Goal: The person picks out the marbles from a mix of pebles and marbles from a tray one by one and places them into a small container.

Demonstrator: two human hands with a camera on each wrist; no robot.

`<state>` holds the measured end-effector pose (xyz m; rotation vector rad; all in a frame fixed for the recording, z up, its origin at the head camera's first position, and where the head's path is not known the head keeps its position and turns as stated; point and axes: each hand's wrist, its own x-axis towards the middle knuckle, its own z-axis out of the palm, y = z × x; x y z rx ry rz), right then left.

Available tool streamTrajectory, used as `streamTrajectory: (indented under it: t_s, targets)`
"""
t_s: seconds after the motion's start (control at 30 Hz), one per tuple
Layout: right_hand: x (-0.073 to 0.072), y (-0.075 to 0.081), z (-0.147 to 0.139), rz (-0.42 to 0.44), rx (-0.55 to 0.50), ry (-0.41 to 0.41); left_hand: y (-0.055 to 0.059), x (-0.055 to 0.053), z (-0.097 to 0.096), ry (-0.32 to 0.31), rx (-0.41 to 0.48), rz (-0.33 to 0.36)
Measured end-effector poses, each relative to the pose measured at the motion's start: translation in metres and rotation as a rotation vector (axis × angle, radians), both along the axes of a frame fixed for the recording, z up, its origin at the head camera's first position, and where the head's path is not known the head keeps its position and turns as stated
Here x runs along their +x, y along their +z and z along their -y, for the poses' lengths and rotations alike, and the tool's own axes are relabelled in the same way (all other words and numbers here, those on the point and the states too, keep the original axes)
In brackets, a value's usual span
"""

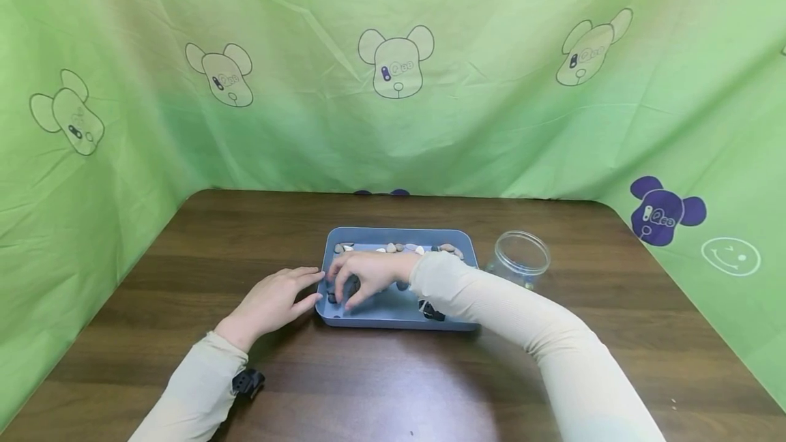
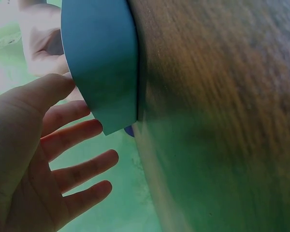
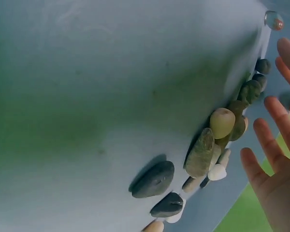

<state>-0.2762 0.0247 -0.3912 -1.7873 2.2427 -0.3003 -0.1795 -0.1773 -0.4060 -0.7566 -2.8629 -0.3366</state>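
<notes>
A blue-grey rectangular tray [image 1: 393, 320] lies on the table with pebbles in it. My left hand [image 1: 276, 302] touches its left edge with thumb and fingertips, fingers mostly straight and spread, as the left wrist view shows. Over the tray's left part is my right hand [image 1: 365, 275], fingers bent loosely downward near dark stones [image 1: 351, 285]. In the right wrist view its fingers [image 3: 275, 113] are spread apart, with no held thing visible. A clear glass marble [image 3: 274, 20] lies close to the fingertips. Dark, tan and white pebbles [image 3: 199, 153] line the tray's side.
A clear open jar [image 1: 522, 254] stands right of the tray, with a few small coloured things at its bottom. Brown wooden table [image 1: 245, 224] surrounds the tray. Green printed cloth [image 1: 295, 135] hangs behind and at both sides.
</notes>
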Motion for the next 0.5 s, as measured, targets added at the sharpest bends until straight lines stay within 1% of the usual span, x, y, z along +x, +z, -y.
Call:
streamTrajectory:
  t_s: [0.3, 0.5]
  targets:
    - [0.0009, -0.0054, 0.0037, -0.021, -0.006, 0.052, -0.0005, -0.0008, 0.0003, 0.012, 0.001, 0.012]
    - [0.0024, -0.0077, 0.0046, -0.006, -0.005, 0.05, -0.0003, -0.0008, 0.0, 0.021, 0.003, 0.023]
